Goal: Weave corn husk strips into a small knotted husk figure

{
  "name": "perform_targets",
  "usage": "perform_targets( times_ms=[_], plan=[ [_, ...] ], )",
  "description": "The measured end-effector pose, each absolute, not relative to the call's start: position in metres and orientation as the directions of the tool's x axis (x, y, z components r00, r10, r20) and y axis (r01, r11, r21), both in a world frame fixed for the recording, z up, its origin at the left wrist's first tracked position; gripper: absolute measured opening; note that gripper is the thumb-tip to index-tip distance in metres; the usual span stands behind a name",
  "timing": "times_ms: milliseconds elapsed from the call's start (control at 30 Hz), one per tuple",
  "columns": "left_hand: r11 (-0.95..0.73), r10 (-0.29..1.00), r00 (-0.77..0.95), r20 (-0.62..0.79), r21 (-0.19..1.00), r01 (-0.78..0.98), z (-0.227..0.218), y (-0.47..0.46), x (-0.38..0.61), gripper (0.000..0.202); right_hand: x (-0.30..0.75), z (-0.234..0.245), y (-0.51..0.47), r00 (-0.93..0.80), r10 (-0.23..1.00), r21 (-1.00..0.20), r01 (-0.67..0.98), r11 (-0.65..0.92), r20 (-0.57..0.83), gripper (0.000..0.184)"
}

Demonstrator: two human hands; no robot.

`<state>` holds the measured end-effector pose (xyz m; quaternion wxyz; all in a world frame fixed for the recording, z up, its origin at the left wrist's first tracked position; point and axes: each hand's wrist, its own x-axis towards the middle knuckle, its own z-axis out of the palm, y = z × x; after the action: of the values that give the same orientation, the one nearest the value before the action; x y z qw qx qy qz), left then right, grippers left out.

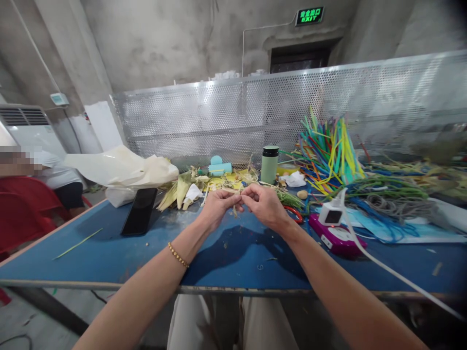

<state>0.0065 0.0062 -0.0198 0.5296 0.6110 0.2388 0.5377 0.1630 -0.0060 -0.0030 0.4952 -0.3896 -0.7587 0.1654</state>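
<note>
My left hand [218, 208] and my right hand [265, 206] meet above the middle of the blue table, fingertips pinched close together. Between them is a small, dry, straw-coloured plant strip [235, 212], mostly hidden by the fingers; its short end hangs below them. Both hands are closed on it. Just behind lie pale dried husks [183, 188] and loose plant scraps [226, 183]. A green lidded flask [269, 167] stands upright beyond my right hand. A thin green strip [78, 244] lies alone on the left of the table.
A black phone [139, 212] lies left on the blue table [153, 265]. At right are a purple power strip [337, 239] with a white charger [331, 214], its cable, coiled cords [396, 206] and coloured strips [333, 150]. A perforated metal panel [219, 116] stands behind. A person sits far left.
</note>
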Motion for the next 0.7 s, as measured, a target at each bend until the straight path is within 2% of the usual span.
perform_targets(
  times_ms=[300,700],
  plan=[
    [-0.244,0.892,0.287,0.35,0.906,-0.347,-0.0178,0.0054,0.0071,0.028,0.1614,0.0005,-0.0095,-0.226,0.728,-0.575,0.483,0.66,0.647,0.011],
    [-0.179,0.901,0.304,0.309,0.904,-0.388,-0.0121,0.0039,0.0033,0.025,0.161,0.0014,-0.0118,-0.209,0.756,-0.611,0.477,0.632,0.62,0.012]
  ],
)
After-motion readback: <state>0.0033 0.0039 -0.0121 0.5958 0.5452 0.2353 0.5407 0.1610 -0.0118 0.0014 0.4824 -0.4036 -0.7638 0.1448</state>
